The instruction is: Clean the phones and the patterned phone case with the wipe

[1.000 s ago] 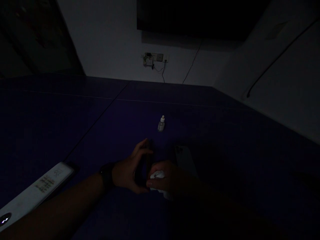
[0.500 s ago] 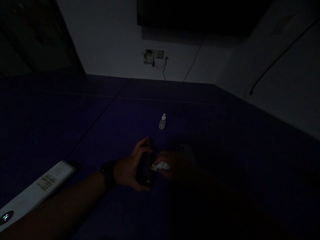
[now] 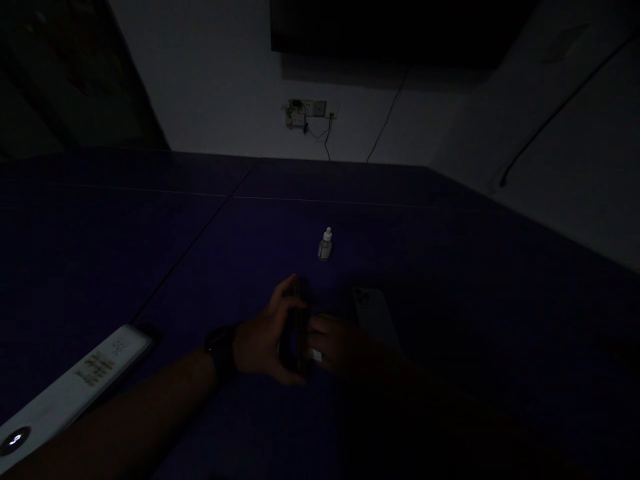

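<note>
My left hand (image 3: 265,340), with a dark watch on its wrist, is closed around the ends of a thin dark phone-like slab (image 3: 301,333). The slab stands nearly edge-on to me, so its faces hardly show, and the dimness hides its exact kind. Against its right side is my right hand (image 3: 337,343), fingers curled around a crumpled white cloth (image 3: 315,355). Only a small bit of the cloth shows. A phone (image 3: 377,313) with a camera cluster lies face down beside my right hand. Beyond both hands stands a small dropper bottle (image 3: 325,245) with a white top.
At the lower left, a long white device (image 3: 75,387) with a lit round display lies near my left forearm. The dark blue table (image 3: 225,260) runs to a wall with power sockets (image 3: 310,110) and hanging cables. A dark screen (image 3: 400,33) hangs above.
My right hand has shifted slightly down along the slab, and less of the white cloth shows. The slab has tilted a little in my left hand. The phone is less covered now.
</note>
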The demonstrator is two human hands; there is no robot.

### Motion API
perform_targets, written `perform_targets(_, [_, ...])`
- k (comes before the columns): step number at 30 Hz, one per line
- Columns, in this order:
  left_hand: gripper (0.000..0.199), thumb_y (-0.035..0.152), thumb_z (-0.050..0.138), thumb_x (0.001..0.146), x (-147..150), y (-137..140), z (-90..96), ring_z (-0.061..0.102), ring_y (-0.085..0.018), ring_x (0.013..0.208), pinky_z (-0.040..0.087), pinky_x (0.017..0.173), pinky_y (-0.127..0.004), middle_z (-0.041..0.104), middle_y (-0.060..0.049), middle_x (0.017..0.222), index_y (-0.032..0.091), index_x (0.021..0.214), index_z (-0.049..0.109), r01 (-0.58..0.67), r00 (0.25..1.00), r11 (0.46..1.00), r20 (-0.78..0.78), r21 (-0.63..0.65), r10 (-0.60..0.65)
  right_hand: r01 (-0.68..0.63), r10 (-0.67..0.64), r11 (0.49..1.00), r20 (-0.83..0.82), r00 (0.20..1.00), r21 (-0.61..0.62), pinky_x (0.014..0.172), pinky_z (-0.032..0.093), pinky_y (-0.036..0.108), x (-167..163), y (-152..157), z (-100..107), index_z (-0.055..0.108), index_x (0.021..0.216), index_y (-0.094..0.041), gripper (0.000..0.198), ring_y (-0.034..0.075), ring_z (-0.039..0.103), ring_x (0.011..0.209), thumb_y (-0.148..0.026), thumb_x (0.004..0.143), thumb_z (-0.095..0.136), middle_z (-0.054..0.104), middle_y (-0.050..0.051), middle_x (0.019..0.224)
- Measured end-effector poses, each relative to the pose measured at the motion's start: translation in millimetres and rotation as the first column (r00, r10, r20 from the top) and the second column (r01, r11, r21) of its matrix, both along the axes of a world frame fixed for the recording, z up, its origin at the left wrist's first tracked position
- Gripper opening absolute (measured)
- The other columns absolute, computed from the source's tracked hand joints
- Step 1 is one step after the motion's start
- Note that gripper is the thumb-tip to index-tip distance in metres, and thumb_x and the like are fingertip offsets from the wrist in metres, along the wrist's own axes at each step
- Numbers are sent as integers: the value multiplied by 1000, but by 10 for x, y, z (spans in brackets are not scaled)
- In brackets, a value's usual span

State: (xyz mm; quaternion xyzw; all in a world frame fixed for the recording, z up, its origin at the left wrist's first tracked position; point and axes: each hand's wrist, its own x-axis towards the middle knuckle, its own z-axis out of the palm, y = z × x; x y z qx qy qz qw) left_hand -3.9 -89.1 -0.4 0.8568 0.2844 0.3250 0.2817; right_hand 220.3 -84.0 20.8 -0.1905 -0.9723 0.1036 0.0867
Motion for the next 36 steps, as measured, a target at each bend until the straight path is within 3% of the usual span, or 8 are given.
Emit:
perform_targets(6, [124,60,96,41,13,10,-6,12,-52,147,38,109,-65,0,-20,158,29,139,25,-18,1000,1000,-13,18,18,-255,255,964,14,967,76,81,49,33,8,-35,33,68,99,-16,9,20,61,90,-19,94,62,71,7,99])
perform_targets(13, [127,59,96,41,18,28,-14,9,-53,147,30,113,-69,13,-21,154,27,141,25,0,1000,997,-12,76,1,-81,80,987,11,997,137,81,48,33,-12,38,-25,67,95,-15,15,19,59,87,-11,97,53,70,8,96])
perform_targets(19, [124,62,95,42,13,22,-11,12,-53,147,39,107,-66,6,-22,157,27,140,27,-14,1000,999,-17,39,15,-276,270,957,76,960,88,87,47,33,-8,-2,83,68,98,-18,12,18,62,92,-15,97,57,71,6,100])
perform_targets(21, [124,62,94,43,9,23,-12,13,-53,147,40,107,-65,5,-22,158,28,141,26,-13,1000,999,-21,39,14,-285,280,955,69,958,81,87,47,34,-6,-8,108,69,99,-18,12,19,62,94,-15,96,57,71,5,102])
perform_targets(27, [128,63,94,43,6,44,-25,11,-52,147,35,110,-67,11,-22,156,27,143,24,9,1000,997,-17,78,-8,-30,26,988,23,999,149,81,49,33,-44,71,3,69,95,-13,15,20,62,89,-8,95,55,72,9,96])
perform_targets(29, [126,64,94,43,6,48,-26,13,-52,147,34,111,-67,14,-21,156,27,142,26,11,1000,996,-17,87,-10,-78,75,985,25,997,151,82,48,33,-46,69,-13,69,93,-13,14,19,62,89,-9,95,55,71,8,96])
perform_targets(33, [123,66,93,44,8,40,-14,16,-52,147,37,108,-67,9,-22,158,27,141,28,3,1000,997,-21,82,-1,-292,292,951,19,956,98,88,47,32,-19,13,39,69,95,-15,9,18,63,91,-13,94,60,71,6,98])
perform_targets(36, [122,66,93,45,11,34,-12,17,-52,146,38,108,-67,12,-22,157,27,140,28,8,1000,996,-11,88,-7,-258,257,962,16,966,91,85,47,32,-8,15,35,68,95,-17,10,17,62,90,-15,95,59,71,5,98])
